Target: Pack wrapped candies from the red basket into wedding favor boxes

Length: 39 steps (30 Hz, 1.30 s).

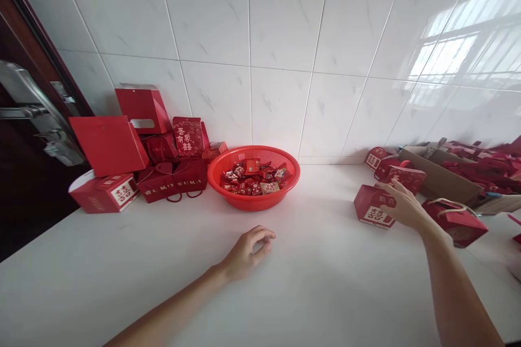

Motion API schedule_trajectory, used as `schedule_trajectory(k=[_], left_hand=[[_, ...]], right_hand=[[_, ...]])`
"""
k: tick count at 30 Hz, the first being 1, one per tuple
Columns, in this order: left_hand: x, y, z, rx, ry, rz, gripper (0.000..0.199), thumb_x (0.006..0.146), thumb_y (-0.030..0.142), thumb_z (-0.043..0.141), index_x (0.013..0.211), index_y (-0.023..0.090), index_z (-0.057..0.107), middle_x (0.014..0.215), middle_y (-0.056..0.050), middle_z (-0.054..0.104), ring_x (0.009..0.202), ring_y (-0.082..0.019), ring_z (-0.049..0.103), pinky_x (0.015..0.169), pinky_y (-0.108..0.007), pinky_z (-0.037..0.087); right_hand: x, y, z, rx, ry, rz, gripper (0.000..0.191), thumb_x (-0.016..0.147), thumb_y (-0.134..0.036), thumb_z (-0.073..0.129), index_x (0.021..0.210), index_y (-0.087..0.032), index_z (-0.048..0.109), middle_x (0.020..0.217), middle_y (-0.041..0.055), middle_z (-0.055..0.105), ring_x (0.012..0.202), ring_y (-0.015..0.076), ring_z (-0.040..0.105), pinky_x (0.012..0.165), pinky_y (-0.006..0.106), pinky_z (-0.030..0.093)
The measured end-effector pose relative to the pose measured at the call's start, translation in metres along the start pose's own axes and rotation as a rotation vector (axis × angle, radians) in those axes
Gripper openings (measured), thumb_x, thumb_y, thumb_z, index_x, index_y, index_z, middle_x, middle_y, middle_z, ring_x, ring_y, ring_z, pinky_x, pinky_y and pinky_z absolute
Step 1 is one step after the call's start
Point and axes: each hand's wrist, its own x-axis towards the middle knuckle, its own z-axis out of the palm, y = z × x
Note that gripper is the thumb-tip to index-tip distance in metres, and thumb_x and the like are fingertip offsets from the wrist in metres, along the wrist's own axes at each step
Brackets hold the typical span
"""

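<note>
My left hand [250, 252] rests just above the white tabletop in front of the candy basket, fingers loosely curled, thumb apart and nothing between them. On the right side, my right hand [402, 206] has its fingers over the top and its thumb on the near side of a red candy box [368, 207] with a white double-happiness label. Part of that box is hidden by the hand. An orange-red plastic basket [252, 203] holds several small wrapped candies [254, 179]. Right beside my wrist sits another red box [458, 225] with a cord handle.
Several red gift boxes [109, 146] are stacked at the left against the tiled wall [285, 21]. A red box with gold lettering [173, 180] stands there too. At the right, a cardboard carton [442, 176] holds red items. A door handle [24, 113] is at far left.
</note>
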Motion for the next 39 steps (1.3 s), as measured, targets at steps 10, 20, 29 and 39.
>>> schedule_trajectory(k=[10,20,29,39], left_hand=[[-0.001,0.003,0.0,-0.005,0.022,0.015,0.025,0.094,0.036,0.057,0.105,0.019,0.071,0.109,-0.009,0.071,0.101,-0.021,0.068,0.095,-0.035,0.057],[-0.001,0.0,0.001,-0.004,0.026,0.022,0.024,0.093,0.035,0.057,0.103,0.019,0.072,0.108,-0.009,0.071,0.099,-0.021,0.068,0.094,-0.036,0.057],[-0.003,0.003,0.003,0.038,0.04,0.013,0.02,0.093,0.03,0.055,0.098,0.018,0.071,0.103,-0.009,0.071,0.095,-0.02,0.067,0.089,-0.032,0.056],[-0.004,0.0,0.003,0.092,0.022,-0.022,0.019,0.096,0.03,0.054,0.094,0.019,0.069,0.097,-0.008,0.069,0.088,-0.019,0.065,0.081,-0.028,0.052]], right_hand=[[-0.044,-0.07,0.009,-0.065,0.088,0.286,0.062,0.096,-0.046,0.045,0.148,-0.012,0.047,0.139,0.0306,0.049,0.116,0.0464,0.06,0.086,0.057,0.053],[-0.003,-0.057,0.048,-0.028,0.043,0.128,0.046,0.099,-0.03,0.041,0.141,-0.019,0.055,0.147,0.0261,0.048,0.116,0.0414,0.063,0.082,0.054,0.057],[0.076,-0.053,0.06,0.035,-0.012,0.162,0.056,0.092,-0.012,0.038,0.144,-0.018,0.058,0.148,0.028,0.048,0.098,0.0369,0.073,0.077,0.051,0.057],[0.15,-0.028,0.098,0.079,0.011,0.269,0.07,0.085,-0.029,0.057,0.146,0.005,0.048,0.148,0.0489,0.034,0.097,0.0478,0.072,0.067,0.055,0.056]])
